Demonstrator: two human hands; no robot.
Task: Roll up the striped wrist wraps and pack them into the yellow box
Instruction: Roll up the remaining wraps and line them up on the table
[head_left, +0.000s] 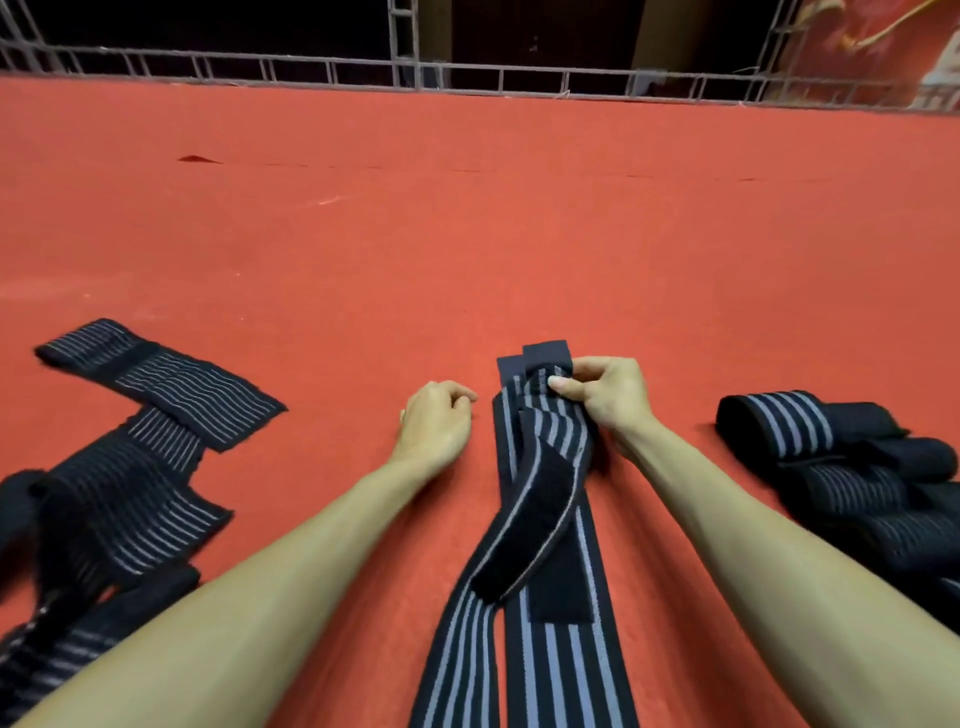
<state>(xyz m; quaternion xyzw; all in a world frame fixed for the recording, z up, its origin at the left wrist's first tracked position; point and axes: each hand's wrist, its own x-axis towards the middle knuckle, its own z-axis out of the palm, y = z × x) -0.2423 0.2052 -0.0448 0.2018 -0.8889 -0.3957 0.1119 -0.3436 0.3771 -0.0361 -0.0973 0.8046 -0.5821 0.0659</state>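
Observation:
Two long black wrist wraps with grey stripes (550, 649) lie side by side on the red carpet (467, 234), running away from me. My right hand (605, 395) pinches the far end of the wraps between thumb and fingers, lifting a fold. A black velcro strap (530, 525) lies twisted across them. My left hand (436, 421) rests on the carpet just left of the wraps, fingers loosely curled, holding nothing. No yellow box is in view.
A heap of rolled striped wraps (841, 467) sits at the right. Flat black striped bands (156, 384) and more bands (119, 509) lie at the left. A metal truss rail (467, 78) borders the carpet's far edge.

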